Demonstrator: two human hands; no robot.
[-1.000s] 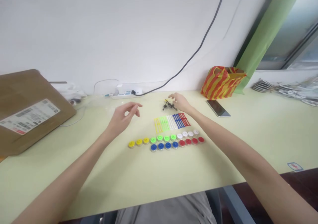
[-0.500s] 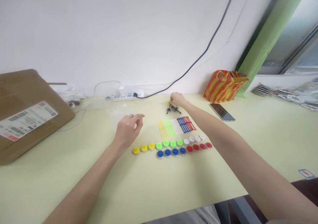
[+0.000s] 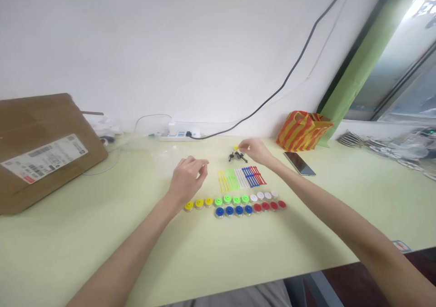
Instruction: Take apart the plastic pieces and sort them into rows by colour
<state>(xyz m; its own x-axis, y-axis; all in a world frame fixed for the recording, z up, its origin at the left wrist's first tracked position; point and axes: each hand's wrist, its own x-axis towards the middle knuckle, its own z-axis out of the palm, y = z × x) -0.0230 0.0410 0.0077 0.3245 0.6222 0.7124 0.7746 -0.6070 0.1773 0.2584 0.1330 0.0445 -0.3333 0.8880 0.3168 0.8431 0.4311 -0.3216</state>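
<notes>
My left hand point(image 3: 189, 179) hovers over the table left of the coloured sticks, fingers loosely bent and a gap between thumb and forefinger, with nothing in it. At the back, my right hand point(image 3: 256, 151) has its fingertips pinched beside a small yellow piece point(image 3: 235, 148) and a little heap of black plastic parts point(image 3: 237, 156). What the pinch holds, if anything, is too small to make out. Thin plastic sticks point(image 3: 242, 178) lie side by side, sorted by colour. Nearer me stand rows of small round pieces with yellow point(image 3: 199, 203), green point(image 3: 227, 199), white point(image 3: 260, 195), blue point(image 3: 229, 210) and red point(image 3: 265, 206) tops.
A cardboard box point(image 3: 44, 157) stands at the left. A power strip point(image 3: 179, 136) with a black cable lies along the wall, near a clear plastic bag point(image 3: 165, 159). A striped red and yellow bag point(image 3: 301, 131) and a phone point(image 3: 299, 163) are at the right.
My right hand has drawn slightly right and up from the black parts, exposing more of the yellow piece. My left hand has shifted a little to the right. The view has turned slightly.
</notes>
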